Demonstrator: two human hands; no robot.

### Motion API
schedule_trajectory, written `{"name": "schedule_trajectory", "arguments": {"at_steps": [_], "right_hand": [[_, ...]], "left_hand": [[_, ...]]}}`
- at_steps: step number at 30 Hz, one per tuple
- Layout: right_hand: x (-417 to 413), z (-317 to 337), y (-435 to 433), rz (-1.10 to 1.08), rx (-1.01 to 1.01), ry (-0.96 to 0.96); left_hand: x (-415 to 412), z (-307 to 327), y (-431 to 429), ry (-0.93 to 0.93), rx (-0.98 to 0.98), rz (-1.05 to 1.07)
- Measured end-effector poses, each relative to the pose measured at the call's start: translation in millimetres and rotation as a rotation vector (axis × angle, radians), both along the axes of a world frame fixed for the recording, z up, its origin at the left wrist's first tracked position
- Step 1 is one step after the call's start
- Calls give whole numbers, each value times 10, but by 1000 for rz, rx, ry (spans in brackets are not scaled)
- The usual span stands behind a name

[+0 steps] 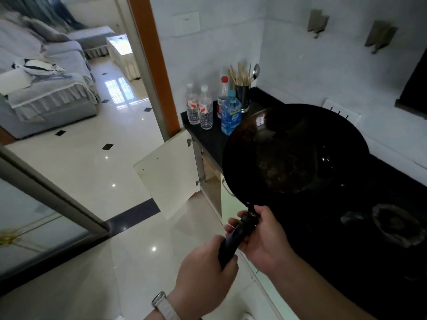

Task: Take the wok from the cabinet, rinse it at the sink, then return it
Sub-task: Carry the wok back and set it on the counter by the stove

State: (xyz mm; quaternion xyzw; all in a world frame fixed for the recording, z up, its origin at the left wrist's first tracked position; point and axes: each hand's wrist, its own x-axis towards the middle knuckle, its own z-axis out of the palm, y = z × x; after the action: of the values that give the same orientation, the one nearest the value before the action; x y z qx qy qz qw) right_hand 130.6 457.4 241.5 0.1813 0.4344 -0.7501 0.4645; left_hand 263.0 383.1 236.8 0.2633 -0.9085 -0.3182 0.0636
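Head view: both hands grip wok (pixel 295 153) handle; countertop underneath hidden

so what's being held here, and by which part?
The wok, by its long dark handle. Both hands grip it: the right hand nearer the pan, the left hand at the handle's end.
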Motion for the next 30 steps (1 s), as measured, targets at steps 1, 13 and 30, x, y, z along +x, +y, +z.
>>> {"name": "schedule_trajectory", "arguments": {"at_steps": [1,13,30], "right_hand": [[-64,-2,-92,-16,5,-1],[-731,-103,-1487,-356,69,-15],[-1647,-205,-2309,-664,102,-4]], "left_hand": [[-76,-16,-112,-14,-7,-16],[-1078,-47,-1856,-71,35,-375],[-2359,-69,-2921,-48,-46,-716]]}}
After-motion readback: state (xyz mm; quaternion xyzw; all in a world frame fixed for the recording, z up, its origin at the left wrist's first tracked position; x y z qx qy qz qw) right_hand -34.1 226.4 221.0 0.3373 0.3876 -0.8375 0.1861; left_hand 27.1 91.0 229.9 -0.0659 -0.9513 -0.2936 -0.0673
